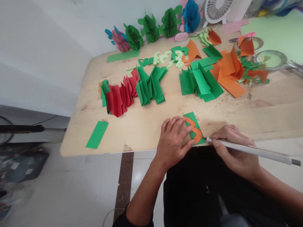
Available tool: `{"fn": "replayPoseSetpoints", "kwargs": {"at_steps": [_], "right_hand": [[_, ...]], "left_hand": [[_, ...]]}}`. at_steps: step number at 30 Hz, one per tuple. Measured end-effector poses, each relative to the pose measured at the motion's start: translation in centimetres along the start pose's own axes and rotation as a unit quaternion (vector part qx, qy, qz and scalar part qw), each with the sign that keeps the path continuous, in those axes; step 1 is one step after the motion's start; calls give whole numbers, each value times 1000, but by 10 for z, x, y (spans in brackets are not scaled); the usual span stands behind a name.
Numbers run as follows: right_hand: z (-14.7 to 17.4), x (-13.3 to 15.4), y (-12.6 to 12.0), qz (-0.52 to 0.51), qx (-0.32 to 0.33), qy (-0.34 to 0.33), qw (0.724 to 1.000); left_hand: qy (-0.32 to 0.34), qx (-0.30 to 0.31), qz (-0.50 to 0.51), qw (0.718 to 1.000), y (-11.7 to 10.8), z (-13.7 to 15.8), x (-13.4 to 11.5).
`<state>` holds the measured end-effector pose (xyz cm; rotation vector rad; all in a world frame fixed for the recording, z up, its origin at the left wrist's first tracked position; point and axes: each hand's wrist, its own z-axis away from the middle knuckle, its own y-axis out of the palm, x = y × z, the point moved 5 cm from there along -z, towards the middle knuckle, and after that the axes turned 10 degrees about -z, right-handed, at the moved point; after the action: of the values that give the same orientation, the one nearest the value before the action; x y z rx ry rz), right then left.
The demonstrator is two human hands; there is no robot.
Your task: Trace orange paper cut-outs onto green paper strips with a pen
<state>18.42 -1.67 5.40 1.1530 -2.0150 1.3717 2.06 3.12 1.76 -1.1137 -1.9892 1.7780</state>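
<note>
My left hand (174, 140) lies with its fingers spread, pressing an orange wavy paper cutout (197, 134) down on a green paper rectangle (193, 118) at the table's near edge. In my right hand (233, 148) is a slim white pen (258, 151), gripped near its tip. That tip meets the green paper beside the cutout's right curve. Another green paper strip (97, 135) rests alone to the left.
Folded red paper (117, 99) and folded green paper (151, 85) stand mid-table. Orange sheets (229, 67), scraps and tape rolls (271, 59) crowd the right. Several honeycomb paper figures (151, 28) and a small white fan (217, 11) line the wall.
</note>
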Motion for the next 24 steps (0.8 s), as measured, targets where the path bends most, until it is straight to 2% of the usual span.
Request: {"fn": "replayPoseSetpoints", "kwargs": {"at_steps": [5, 10, 18, 24], "right_hand": [[-1, -1, 7, 23, 36, -39, 998], [3, -2, 14, 70, 44, -92, 992], [10, -3, 17, 118, 24, -148, 982], [10, -2, 19, 126, 20, -163, 978]], "left_hand": [[-4, -3, -3, 1000, 0, 0, 0], [-5, 3, -9, 1000, 2, 1, 1], [-5, 2, -22, 1000, 0, 1, -1], [42, 24, -73, 996, -5, -1, 1]]}}
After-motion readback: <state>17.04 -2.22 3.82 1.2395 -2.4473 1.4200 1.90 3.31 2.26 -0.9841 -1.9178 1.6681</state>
